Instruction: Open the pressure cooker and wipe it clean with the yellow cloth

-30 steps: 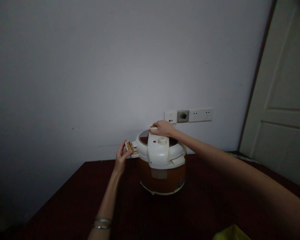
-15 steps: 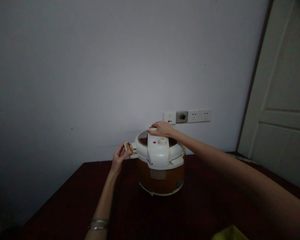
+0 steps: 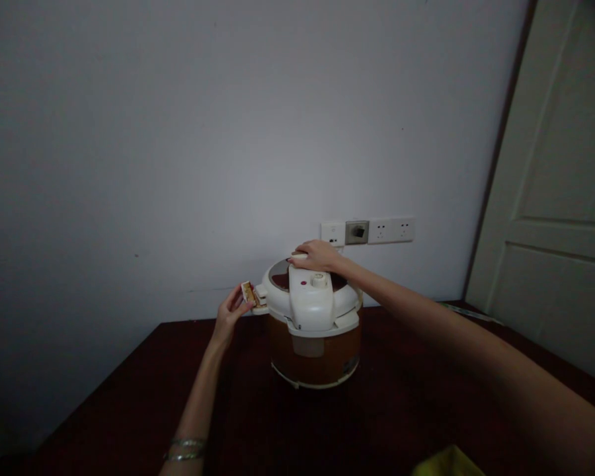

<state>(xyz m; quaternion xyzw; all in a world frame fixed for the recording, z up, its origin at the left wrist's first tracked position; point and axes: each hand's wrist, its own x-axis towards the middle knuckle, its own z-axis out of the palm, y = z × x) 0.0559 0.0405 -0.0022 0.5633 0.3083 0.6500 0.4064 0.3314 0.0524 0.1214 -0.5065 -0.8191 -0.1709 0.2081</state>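
An electric pressure cooker (image 3: 315,350) with a white lid and brown body stands upright on the dark red table. My right hand (image 3: 317,255) is closed round the lid handle at the top, beside the white valve knob (image 3: 319,280). At the cooker's left side, my left hand (image 3: 229,312) pinches a small white-edged piece, yellow-brown inside (image 3: 248,294). This piece sits tilted against the white side handle (image 3: 261,301); whether it is joined to it I cannot tell. Two bracelets circle my left wrist.
Behind the cooker, wall sockets (image 3: 391,230) are set in the pale wall (image 3: 203,132). A yellow-green item (image 3: 447,463) lies at the table's near edge (image 3: 377,436). A flat pale strip (image 3: 471,313) lies at the back right, near a door (image 3: 555,198).
The whole view has shifted slightly. My left hand has tilted the small piece a little outward and away from the cooker. My right hand keeps its hold on the lid handle.
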